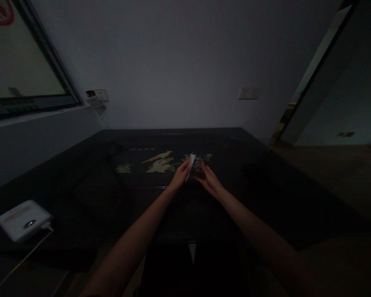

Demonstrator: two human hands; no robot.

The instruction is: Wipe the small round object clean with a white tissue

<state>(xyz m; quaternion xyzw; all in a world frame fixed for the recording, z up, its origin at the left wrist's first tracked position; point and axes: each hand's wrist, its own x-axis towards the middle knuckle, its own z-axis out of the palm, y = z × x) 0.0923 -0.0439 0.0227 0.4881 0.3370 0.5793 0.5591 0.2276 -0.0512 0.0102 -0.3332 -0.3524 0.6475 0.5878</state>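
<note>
Both my hands meet above the middle of the dark table (105, 222), close together. My left hand (181, 174) is closed on a thin white piece (191, 160), which looks like paper or cloth. In my right hand (212, 179) is a small dark, shiny, see-through object (198, 166), glass-like, its kind unclear in the dim light. The white piece lies against the left side of this object. My right fingers wrap round its right side and underside.
A white box-shaped device (24, 218) with a white cable (27, 258) sits at the table's left. A bird-and-flower picture (159, 163) decorates the tabletop. Wall sockets (249, 93) are behind, with a window (21, 53) at left and a doorway (297, 95) at right.
</note>
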